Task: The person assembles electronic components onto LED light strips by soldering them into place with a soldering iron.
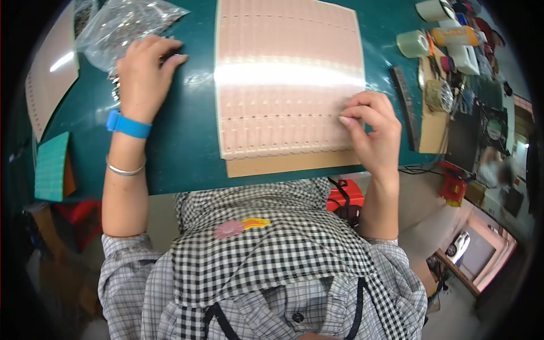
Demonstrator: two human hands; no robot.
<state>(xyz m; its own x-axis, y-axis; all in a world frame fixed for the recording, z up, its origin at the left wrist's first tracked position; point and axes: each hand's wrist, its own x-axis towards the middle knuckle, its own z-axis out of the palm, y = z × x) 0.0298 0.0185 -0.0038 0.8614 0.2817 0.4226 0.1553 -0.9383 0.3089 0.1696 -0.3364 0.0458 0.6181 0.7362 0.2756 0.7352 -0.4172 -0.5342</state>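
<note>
The pink sheet (289, 45) lies on the green table (187, 136) in front of the person, on top of a brown board (292, 164) whose near edge sticks out below it. It looks thin and light for its width, fairly stiff but likely to bend if lifted by one corner, and its glossy face, with a bright band of glare across it, may be slippery. Holding it by both side edges, clear of the raised rows and small holes, seems the steadiest grip. The right hand (374, 122) is over its right edge, thumb and forefinger nearly together in a narrow pinch; whether a small piece sits between them I cannot tell. The left hand (144, 62) is beside the clear bag (127, 28), fingers curled and thumb close to the forefinger, with its contents also unclear. Small metal pieces (115, 90) lie by that wrist; they look hard, light and easy to drop, best taken singly between fingertips. The bag looks soft and crinkly, better gathered at a loose fold.
</note>
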